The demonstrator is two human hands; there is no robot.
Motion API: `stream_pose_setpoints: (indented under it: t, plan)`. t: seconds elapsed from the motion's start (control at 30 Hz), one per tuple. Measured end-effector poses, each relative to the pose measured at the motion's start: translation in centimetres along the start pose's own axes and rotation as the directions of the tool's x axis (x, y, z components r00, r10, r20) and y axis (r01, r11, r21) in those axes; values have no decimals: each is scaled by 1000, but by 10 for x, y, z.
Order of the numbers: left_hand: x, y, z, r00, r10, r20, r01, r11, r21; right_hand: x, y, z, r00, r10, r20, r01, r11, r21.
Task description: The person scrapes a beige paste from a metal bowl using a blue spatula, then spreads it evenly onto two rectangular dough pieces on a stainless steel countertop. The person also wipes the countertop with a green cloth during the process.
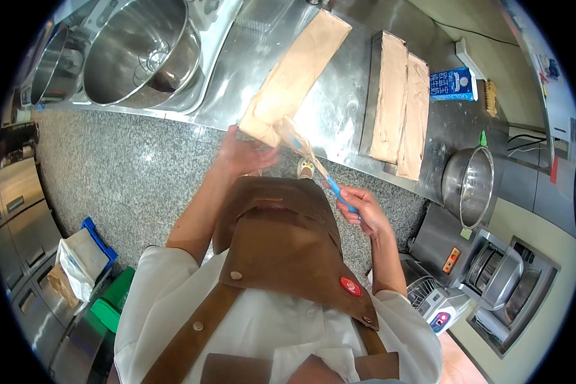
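The batter strip (297, 77), long, tan and fairly smooth, lies aslant in the upper middle of the frame, its near end right at the front edge of the counter (339, 125). Over that end's right corner is the coated blade of the spatula (315, 159); whether it presses in, I cannot tell. The right hand (363, 208), right of centre, has its fingers closed round the blue handle. The left hand (244, 153), left of centre, is at the near end with fingers loosely spread, gripping nothing that shows; contact there is unclear. With so little counter in front, a pull toward the body could, I judge, bring that end over the edge, and the open left hand might not stop it. A tilted blade could gouge the corner, and the thick coating may drip on the floor (141, 144) below. A raised finger could also mark the surface. Further out, upper right, two more strips (404, 115) lie side by side, the milk carton (453, 84) just beyond them. The mixer bowl (128, 70), with a whisk (153, 59) inside, is upper left; a steel bowl (470, 185) sits at the right
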State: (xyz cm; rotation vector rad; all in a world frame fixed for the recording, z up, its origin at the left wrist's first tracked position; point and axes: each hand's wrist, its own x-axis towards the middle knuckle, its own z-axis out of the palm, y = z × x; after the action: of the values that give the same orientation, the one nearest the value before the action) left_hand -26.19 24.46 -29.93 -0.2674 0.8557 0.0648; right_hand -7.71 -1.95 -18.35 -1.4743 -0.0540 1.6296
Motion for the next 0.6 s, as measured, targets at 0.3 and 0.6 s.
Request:
stream_pose_setpoints:
  t: [0.3,0.6]
  plan:
    - [14,-29,6,998,28,57,-21,992,-127,111,-35,-9,442,-896,49,442,170,-881]
    - [15,-34,8,997,40,68,-31,990,-136,64,43,-32,481,-876,-10,247,147,-958]
